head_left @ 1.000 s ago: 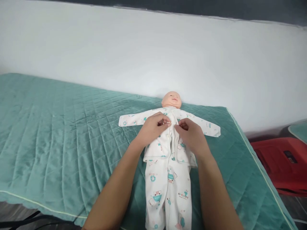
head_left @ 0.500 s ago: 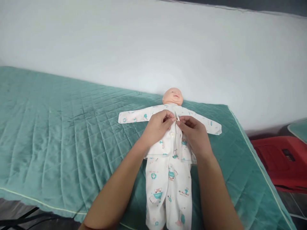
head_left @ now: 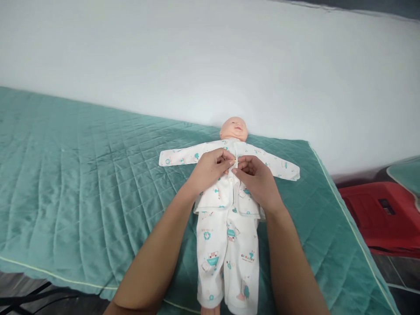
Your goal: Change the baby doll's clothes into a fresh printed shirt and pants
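A baby doll (head_left: 233, 128) lies on its back, arms stretched out to both sides. It wears a white long-sleeved baby shirt (head_left: 215, 199) with teal prints and matching trousers (head_left: 211, 249). My left hand (head_left: 215, 168) pinches one edge of the shirt's front opening at chest height. From the other side, my right hand (head_left: 254, 177) pinches the facing edge, fingertips close to the left ones. Below the hands a small button (head_left: 231, 180) shows on the front. Between the fingertips the cloth is partly hidden. The lower front edges hang slightly apart.
A teal quilted cover (head_left: 82, 188) with pale piping lies under the doll. Behind it stands a white wall (head_left: 164, 57). To the right, beyond the cover's edge, is a red plastic chair (head_left: 374, 214). Dark metal legs (head_left: 22, 299) show at the lower left.
My fingertips stay at the shirt front, and the raised edges of cloth between them now lie flatter and closer together. The view has shifted slightly, showing more of the trouser ends.
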`<state>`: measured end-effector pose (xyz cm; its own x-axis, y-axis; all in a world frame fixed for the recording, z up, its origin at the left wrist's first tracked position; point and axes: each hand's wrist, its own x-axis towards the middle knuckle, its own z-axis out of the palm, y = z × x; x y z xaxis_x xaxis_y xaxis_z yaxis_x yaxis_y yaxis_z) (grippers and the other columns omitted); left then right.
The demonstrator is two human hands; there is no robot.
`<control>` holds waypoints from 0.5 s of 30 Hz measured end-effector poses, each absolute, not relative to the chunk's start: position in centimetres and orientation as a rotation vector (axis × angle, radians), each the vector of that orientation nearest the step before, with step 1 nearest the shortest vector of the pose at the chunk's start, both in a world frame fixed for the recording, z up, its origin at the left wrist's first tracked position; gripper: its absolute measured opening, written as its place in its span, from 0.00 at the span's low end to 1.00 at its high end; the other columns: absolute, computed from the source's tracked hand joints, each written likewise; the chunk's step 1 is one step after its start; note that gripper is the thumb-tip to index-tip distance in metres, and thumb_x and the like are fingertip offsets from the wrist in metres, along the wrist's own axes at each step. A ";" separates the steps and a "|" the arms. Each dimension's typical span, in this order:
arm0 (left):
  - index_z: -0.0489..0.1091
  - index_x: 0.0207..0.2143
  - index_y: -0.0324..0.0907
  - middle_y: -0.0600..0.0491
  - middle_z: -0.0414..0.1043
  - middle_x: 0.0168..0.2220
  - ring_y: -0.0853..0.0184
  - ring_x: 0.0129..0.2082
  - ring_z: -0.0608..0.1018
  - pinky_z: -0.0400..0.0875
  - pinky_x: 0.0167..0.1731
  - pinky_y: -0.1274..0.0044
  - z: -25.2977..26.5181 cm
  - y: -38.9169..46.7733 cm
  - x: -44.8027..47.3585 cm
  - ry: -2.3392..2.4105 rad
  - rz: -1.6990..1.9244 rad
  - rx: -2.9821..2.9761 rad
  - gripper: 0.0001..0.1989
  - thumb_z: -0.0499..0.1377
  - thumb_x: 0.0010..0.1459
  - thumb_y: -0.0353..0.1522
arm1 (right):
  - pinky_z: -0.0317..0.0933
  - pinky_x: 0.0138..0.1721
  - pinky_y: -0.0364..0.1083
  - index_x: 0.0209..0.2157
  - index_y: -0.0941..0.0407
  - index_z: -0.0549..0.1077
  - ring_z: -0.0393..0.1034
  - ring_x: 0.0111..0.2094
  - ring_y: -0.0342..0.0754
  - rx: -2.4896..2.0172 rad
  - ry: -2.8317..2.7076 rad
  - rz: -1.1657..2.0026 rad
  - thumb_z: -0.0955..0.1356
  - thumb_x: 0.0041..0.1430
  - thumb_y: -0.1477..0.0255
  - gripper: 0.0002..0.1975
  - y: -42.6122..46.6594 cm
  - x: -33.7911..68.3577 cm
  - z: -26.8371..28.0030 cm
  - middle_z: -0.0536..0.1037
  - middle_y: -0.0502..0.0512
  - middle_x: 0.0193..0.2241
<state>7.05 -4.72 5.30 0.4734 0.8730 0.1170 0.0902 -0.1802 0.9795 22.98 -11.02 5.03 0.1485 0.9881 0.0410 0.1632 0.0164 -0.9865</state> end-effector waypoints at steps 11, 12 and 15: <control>0.70 0.33 0.42 0.57 0.70 0.25 0.71 0.25 0.73 0.65 0.27 0.78 5.5 -4.9 6.9 0.822 0.856 1.706 0.03 0.58 0.59 0.31 | 0.62 0.33 0.45 0.44 0.51 0.66 0.68 0.30 0.43 -1.490 -1.388 0.864 0.73 0.54 0.66 0.17 -11.2 22.5 5.3 0.73 0.45 0.30; 0.70 0.33 0.42 0.57 0.69 0.25 0.71 0.25 0.73 0.65 0.27 0.78 5.5 -4.9 6.9 0.811 0.849 1.717 0.02 0.58 0.59 0.31 | 0.62 0.33 0.45 0.44 0.51 0.66 0.68 0.30 0.44 -1.496 -1.394 0.867 0.73 0.54 0.65 0.18 -11.2 22.6 5.3 0.73 0.45 0.29; 0.69 0.35 0.43 0.57 0.69 0.25 0.71 0.26 0.72 0.65 0.27 0.78 5.5 -5.0 6.9 0.780 0.838 1.748 0.03 0.57 0.60 0.31 | 0.61 0.32 0.45 0.44 0.51 0.66 0.68 0.29 0.44 -1.507 -1.406 0.871 0.72 0.54 0.65 0.18 -11.1 22.6 5.4 0.73 0.44 0.28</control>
